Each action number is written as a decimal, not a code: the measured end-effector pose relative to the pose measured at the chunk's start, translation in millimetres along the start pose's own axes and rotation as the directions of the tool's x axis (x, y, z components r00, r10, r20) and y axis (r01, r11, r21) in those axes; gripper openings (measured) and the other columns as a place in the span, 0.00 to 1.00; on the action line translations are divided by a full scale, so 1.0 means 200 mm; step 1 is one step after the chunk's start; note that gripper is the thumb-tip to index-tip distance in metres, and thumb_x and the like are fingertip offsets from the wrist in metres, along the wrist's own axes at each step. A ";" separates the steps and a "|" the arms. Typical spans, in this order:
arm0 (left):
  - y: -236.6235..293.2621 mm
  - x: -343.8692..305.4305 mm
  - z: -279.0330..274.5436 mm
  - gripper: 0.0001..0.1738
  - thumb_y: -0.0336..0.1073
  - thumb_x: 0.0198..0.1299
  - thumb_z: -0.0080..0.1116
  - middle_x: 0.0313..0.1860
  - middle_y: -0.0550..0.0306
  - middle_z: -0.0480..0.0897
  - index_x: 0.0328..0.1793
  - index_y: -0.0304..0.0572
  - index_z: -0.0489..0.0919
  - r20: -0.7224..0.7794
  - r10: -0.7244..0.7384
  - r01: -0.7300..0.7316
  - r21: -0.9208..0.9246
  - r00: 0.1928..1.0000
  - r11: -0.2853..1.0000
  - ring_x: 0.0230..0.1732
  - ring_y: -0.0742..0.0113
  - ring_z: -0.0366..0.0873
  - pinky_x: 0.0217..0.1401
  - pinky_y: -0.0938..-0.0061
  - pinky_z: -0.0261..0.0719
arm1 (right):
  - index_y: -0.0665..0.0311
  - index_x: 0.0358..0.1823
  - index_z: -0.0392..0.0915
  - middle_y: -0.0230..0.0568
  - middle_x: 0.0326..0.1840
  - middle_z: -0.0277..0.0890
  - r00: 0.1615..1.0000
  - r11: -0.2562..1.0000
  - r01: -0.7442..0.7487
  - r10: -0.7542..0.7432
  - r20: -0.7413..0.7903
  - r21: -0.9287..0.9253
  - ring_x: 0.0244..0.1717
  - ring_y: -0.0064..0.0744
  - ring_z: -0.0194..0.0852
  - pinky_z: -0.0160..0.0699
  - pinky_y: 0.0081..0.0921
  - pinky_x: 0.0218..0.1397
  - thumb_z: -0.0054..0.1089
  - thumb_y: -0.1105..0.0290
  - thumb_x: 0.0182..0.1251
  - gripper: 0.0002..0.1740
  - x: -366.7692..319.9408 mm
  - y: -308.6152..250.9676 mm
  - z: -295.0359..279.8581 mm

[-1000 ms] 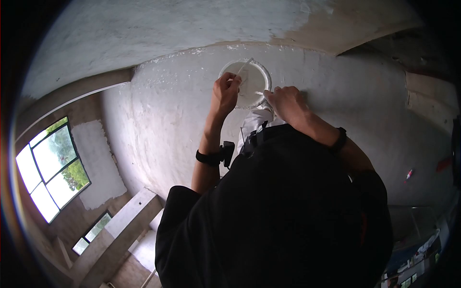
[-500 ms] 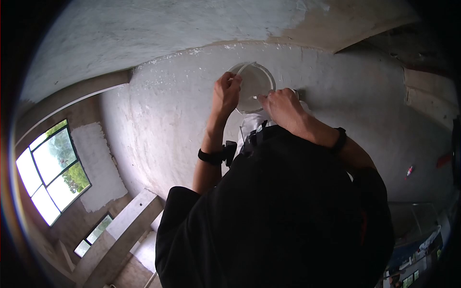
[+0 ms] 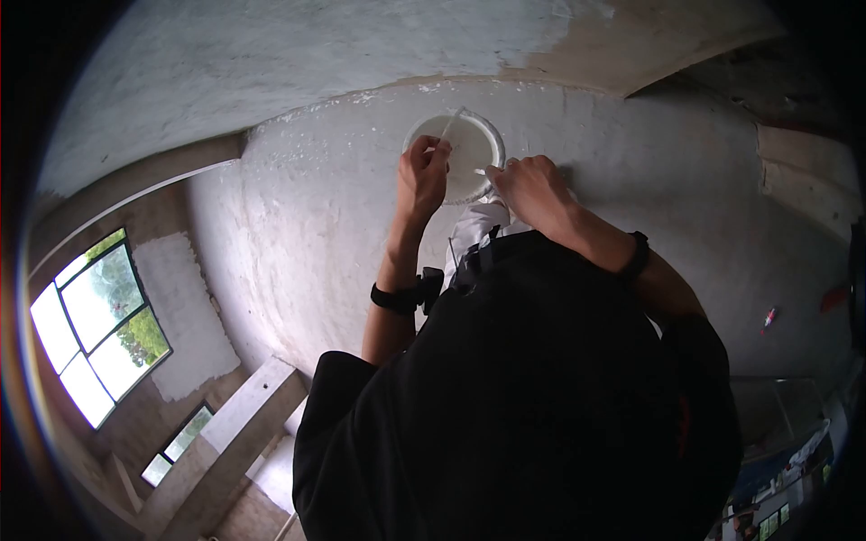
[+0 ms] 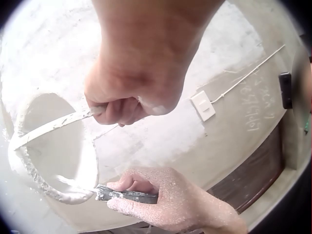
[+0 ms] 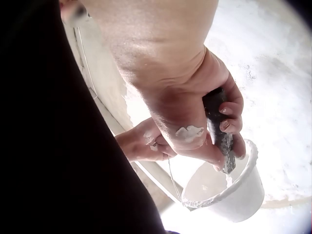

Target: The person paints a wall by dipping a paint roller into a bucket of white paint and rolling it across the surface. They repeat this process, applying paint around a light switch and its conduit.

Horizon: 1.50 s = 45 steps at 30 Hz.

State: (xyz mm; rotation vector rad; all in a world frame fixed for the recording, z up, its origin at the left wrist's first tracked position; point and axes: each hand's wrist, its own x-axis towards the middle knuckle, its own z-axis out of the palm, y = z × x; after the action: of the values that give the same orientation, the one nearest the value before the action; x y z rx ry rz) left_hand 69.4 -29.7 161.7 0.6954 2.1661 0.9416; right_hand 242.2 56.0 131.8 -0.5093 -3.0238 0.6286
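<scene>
My left hand (image 3: 422, 176) grips the white-smeared handle (image 4: 53, 127) of a white bucket (image 5: 243, 200). The bucket tilts, its rim (image 3: 500, 149) crusted with white paste. In my right hand (image 3: 538, 191) is a dark-handled scraper (image 5: 218, 124), pinched between thumb and fingers. Its thin end, coated in white paste, reaches over the bucket's rim in the left wrist view; the blade's full shape does not show. White paste is spotted over the right hand's skin. The fingertips of the left hand are partly hidden behind its fist.
Below the bucket, part of white trousers (image 3: 474, 230) shows. A pale plastered wall (image 3: 298, 207) surrounds the bucket in the head view. In the left wrist view a white switch plate (image 4: 203, 106) with a cable is on the plaster. Windows (image 3: 104, 307) are at the left.
The bucket swings right and then back left, ending slightly left of where it was a second ago. The right hand shifts a little with it, still holding the scraper.
</scene>
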 end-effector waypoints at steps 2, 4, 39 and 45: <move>0.00 0.01 0.00 0.13 0.38 0.66 0.57 0.19 0.64 0.73 0.40 0.33 0.79 -0.002 0.014 -0.014 0.010 1.000 1.000 0.17 0.80 0.65 0.19 0.79 0.61 | 0.58 0.38 0.80 0.37 0.23 0.81 0.999 1.000 0.019 -0.020 -0.046 -0.020 0.29 0.34 0.86 0.81 0.30 0.31 0.58 0.70 0.58 0.07 0.00 0.01 0.02; 0.00 0.04 0.00 0.13 0.38 0.66 0.56 0.19 0.64 0.73 0.39 0.32 0.78 -0.037 -0.009 0.009 0.018 0.999 1.000 0.16 0.80 0.64 0.19 0.79 0.61 | 0.58 0.39 0.79 0.37 0.23 0.81 0.998 1.000 0.005 -0.006 -0.057 -0.003 0.29 0.34 0.86 0.81 0.30 0.31 0.57 0.71 0.59 0.07 -0.03 0.02 0.00; -0.08 0.23 -0.06 0.10 0.35 0.63 0.52 0.17 0.65 0.68 0.36 0.34 0.76 -0.129 -0.156 0.111 -0.305 0.979 0.946 0.14 0.78 0.62 0.15 0.79 0.59 | 0.60 0.43 0.75 0.45 0.28 0.82 0.798 0.748 -0.345 0.552 -0.242 0.567 0.30 0.51 0.82 0.79 0.43 0.34 0.59 0.54 0.69 0.16 -0.28 0.37 0.04; -0.06 0.24 -0.08 0.09 0.35 0.62 0.53 0.17 0.66 0.67 0.35 0.34 0.76 -0.121 -0.157 0.113 -0.310 0.980 0.944 0.14 0.78 0.61 0.15 0.79 0.58 | 0.61 0.43 0.74 0.46 0.30 0.83 0.459 0.670 -0.475 0.742 -0.488 0.571 0.31 0.50 0.84 0.80 0.42 0.32 0.56 0.51 0.71 0.19 -0.08 0.66 0.37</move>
State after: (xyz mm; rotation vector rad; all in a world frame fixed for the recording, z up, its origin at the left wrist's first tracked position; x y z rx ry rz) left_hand 24.7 -10.1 143.6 0.3345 2.0962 1.2472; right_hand 292.3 137.7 13.5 -1.4760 -1.8649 0.7445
